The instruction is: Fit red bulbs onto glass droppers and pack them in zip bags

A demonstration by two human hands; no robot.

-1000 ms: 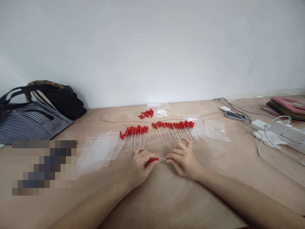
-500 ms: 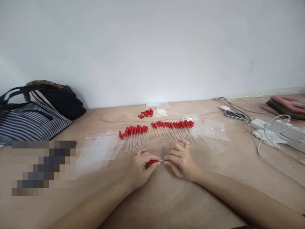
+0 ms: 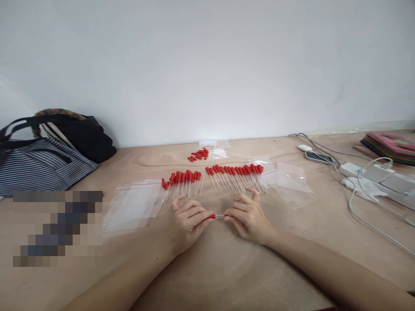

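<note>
Between finger and thumb, my left hand (image 3: 191, 220) pinches a red rubber bulb (image 3: 212, 216), mostly covered by the fingers. A clear glass dropper tube (image 3: 219, 216) runs from the bulb's mouth to my right hand (image 3: 246, 216), which is closed on its other end. Just beyond my hands lie two rows of droppers with red bulbs, a left group (image 3: 184, 181) and a right group (image 3: 236, 172). Farther back sits a small pile of loose red bulbs (image 3: 198, 154), beside some bare clear tubes (image 3: 219, 153).
Clear zip bags (image 3: 132, 205) lie on the left, and another plastic bag (image 3: 293, 177) on the right. A striped bag (image 3: 45, 164) stands at far left. Cables, a power strip (image 3: 382, 177), a black device (image 3: 319, 157) and a colourful stack (image 3: 389, 147) occupy the right side.
My left hand has shifted slightly left and its fingers now cover more of the red bulb. A longer stretch of clear tube shows between my hands.
</note>
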